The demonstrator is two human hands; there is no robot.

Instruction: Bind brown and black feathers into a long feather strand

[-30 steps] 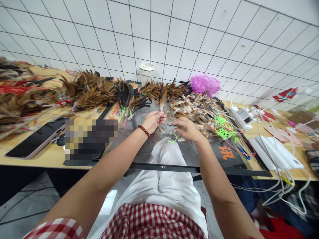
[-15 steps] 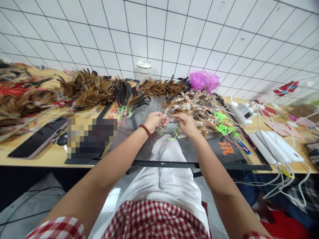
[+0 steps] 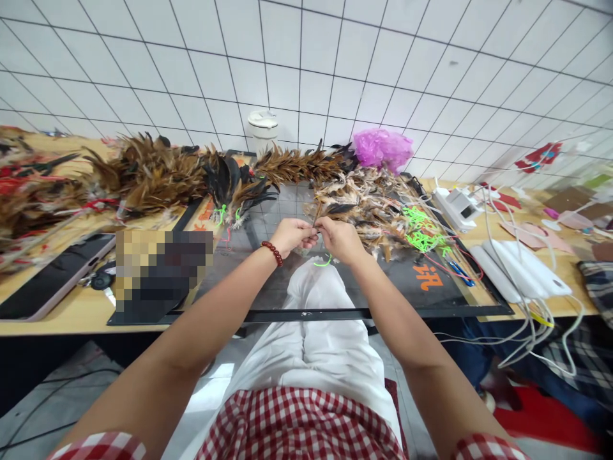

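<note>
My left hand (image 3: pixel 295 236), with a dark red bead bracelet (image 3: pixel 272 253) at its wrist, is closed in a pinch over the table. Against its fingertips my right hand (image 3: pixel 339 240) is pinched too. A thin brown feather (image 3: pixel 317 212) seems to rise from between the fingers; its lower end is hidden. Just below the hands a bright green thread (image 3: pixel 324 262) curves; whether it is held, I cannot tell. Loose brown and cream feathers (image 3: pixel 368 195) are heaped beyond my right hand. Tied black feather bunches (image 3: pixel 234 182) lie beyond my left.
Green threads (image 3: pixel 421 233) lie tangled right of the feathers, near blue pens (image 3: pixel 462 273). A pink plastic bag (image 3: pixel 383 150) and lidded white cup (image 3: pixel 263 131) stand by the wall. A phone (image 3: pixel 52 275) lies left; white power banks (image 3: pixel 522 268) with cables lie right.
My right hand has moved left, so its fingertips now meet those of my left hand. Less of the green thread shows. The whole view has shifted slightly.
</note>
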